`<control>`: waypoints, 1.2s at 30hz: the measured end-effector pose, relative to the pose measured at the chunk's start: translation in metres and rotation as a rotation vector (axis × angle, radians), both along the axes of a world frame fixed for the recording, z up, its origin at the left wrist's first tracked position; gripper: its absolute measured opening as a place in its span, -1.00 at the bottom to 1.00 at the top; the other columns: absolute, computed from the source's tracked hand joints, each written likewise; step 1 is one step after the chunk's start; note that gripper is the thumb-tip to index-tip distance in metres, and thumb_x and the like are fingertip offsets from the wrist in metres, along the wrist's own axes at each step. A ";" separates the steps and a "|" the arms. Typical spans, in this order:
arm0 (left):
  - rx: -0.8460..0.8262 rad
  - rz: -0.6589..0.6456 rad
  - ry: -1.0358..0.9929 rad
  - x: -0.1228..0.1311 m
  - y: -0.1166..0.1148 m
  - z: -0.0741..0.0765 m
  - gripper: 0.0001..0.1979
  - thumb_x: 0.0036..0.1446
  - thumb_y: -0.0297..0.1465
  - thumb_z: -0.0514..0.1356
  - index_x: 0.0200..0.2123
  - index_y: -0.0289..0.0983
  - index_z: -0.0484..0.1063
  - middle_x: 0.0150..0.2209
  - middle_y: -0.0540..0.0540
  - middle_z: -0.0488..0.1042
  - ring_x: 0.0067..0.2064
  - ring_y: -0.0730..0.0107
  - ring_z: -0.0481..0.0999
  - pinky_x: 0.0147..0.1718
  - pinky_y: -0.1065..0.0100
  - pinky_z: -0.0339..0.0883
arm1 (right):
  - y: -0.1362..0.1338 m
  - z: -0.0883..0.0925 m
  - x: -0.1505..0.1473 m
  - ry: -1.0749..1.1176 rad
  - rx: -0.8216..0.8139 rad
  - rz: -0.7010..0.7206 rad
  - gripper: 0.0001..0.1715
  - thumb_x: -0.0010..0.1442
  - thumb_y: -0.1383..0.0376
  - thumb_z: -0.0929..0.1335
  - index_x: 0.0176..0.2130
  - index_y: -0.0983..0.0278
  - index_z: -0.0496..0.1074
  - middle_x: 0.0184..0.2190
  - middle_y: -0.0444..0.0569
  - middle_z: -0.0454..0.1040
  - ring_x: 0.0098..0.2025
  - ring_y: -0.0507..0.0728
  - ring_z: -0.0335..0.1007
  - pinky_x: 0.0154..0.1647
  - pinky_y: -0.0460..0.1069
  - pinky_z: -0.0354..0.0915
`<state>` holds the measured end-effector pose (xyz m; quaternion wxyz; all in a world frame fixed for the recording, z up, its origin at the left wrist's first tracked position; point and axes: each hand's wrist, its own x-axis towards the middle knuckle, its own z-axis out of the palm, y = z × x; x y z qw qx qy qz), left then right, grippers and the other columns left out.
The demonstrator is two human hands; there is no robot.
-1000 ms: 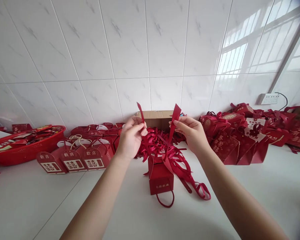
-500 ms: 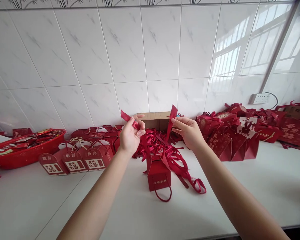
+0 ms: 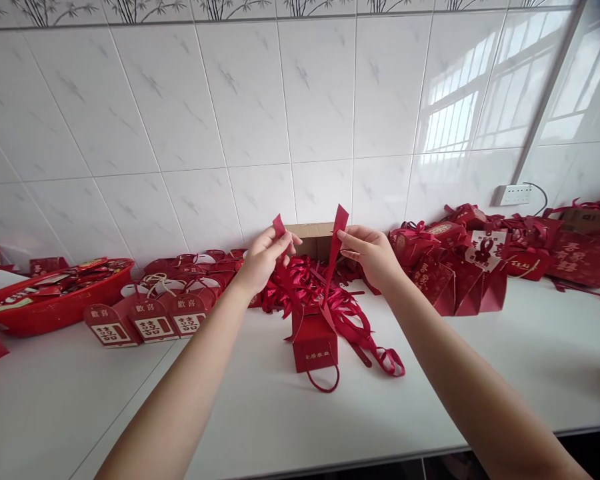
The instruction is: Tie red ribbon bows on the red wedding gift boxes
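A small red gift box point(image 3: 315, 347) with a cord handle stands on the white counter point(image 3: 260, 413) in front of me. A red ribbon point(image 3: 333, 257) rises from the box, one end to each hand. My left hand point(image 3: 263, 259) pinches the left end above the box. My right hand point(image 3: 373, 257) pinches the right end, whose pointed tip sticks up. Both hands hover above and behind the box, roughly a hand's width apart. A heap of loose red ribbons point(image 3: 350, 313) lies behind and to the right of the box.
A cardboard box point(image 3: 313, 237) sits against the tiled wall. Flat red boxes point(image 3: 150, 320) lie at left beside a red basket point(image 3: 50, 300). Assembled red boxes point(image 3: 460, 267) crowd the right. A wall socket point(image 3: 513, 195) is at far right. The counter's front edge runs along the bottom right.
Both hands still hold the ribbon ends. The left hand's ribbon end swung out to the left and came back up. The view has shifted, so the counter's front edge now shows.
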<state>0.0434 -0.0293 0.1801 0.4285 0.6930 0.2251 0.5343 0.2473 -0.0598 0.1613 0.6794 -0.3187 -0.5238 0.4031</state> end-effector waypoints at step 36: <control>0.037 0.256 -0.162 0.012 -0.013 0.007 -0.76 -0.16 -0.22 0.40 -0.46 -0.27 0.57 -0.48 0.01 0.51 -0.43 0.51 0.36 -0.32 0.42 0.23 | -0.010 0.005 -0.005 -0.044 0.032 -0.118 -0.75 -0.10 0.13 0.48 -0.42 0.23 0.53 -0.43 -0.13 0.48 -0.35 0.02 0.32 -0.28 -0.03 0.19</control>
